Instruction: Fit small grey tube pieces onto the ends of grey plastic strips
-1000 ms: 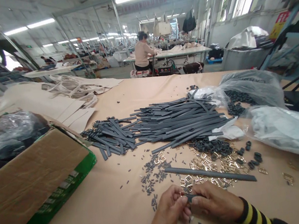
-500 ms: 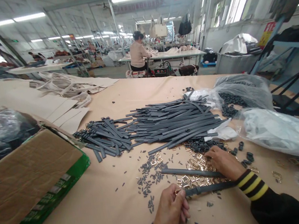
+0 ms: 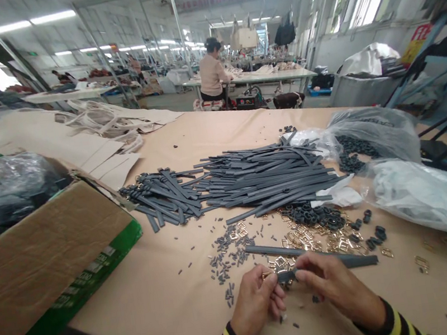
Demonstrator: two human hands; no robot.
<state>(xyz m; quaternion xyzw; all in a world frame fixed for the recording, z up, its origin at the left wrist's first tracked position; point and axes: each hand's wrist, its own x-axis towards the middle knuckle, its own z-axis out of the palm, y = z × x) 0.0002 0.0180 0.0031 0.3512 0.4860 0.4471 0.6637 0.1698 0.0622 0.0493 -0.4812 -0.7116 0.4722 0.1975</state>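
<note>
My left hand [image 3: 253,300] pinches the buckle end of a dark grey strap [image 3: 285,276], with a bit of gold metal showing at the fingertips. On the same strap, my right hand [image 3: 339,285] closes thumb and fingers close to the left; a loop at that spot is mostly hidden by them. Behind the hands, another grey strap [image 3: 270,250] lies slanting across gold buckles [image 3: 302,238]. Dark strap loops [image 3: 316,216] are heaped just beyond the buckles. Small dark cut pieces [image 3: 222,252] are scattered left of them.
A large pile of straps [image 3: 267,177] lies mid-table, beside straps with buckles [image 3: 164,196]. An open cardboard box [image 3: 50,251] stands at left. Plastic bags [image 3: 431,191] fill the right side. Pale cut panels [image 3: 89,149] lie at back left. A person [image 3: 212,73] sits at a farther table.
My right hand has come from the buckle pile down and toward my left hand, onto the held strap. The left hand stays at the buckle end. The view has shifted slightly.
</note>
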